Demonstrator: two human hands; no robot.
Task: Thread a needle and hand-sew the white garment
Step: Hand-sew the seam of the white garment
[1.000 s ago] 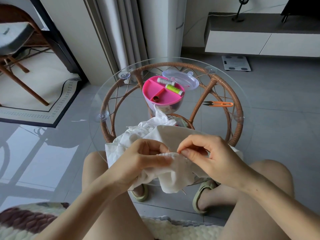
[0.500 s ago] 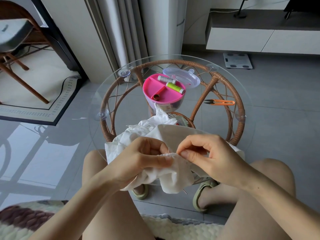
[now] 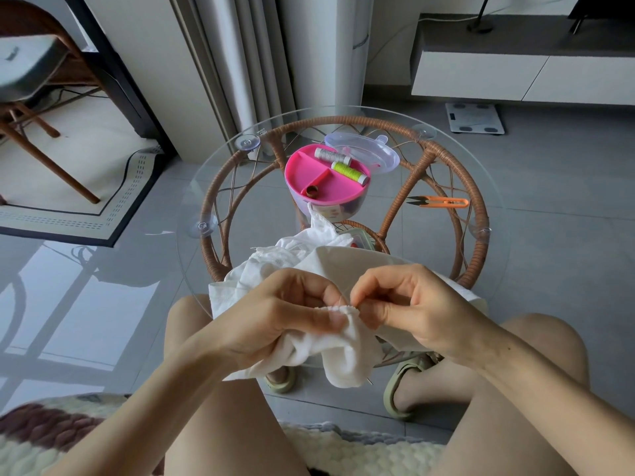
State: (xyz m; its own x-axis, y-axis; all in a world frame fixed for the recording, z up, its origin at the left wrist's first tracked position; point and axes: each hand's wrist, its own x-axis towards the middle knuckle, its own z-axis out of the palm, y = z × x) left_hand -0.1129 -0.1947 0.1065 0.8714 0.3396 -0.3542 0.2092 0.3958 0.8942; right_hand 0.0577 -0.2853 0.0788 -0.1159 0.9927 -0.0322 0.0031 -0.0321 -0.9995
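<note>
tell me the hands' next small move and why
Probably the right hand should pull outward to draw the stitch through: its fingertips pinch at the gathered edge of the white garment, which the left hand pinches just beside them.

Left hand pinching, right hand fingers curled, apparently pinching, hands nearly touching

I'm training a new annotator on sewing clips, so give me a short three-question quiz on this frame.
1. True or false: the orange snips lie inside the pink tray.
2. How many thread spools lie in the tray? A one, B two, C four.
3. What do the left hand and right hand both grip?
Key: 1 false; 2 B; 3 the white garment.
</note>
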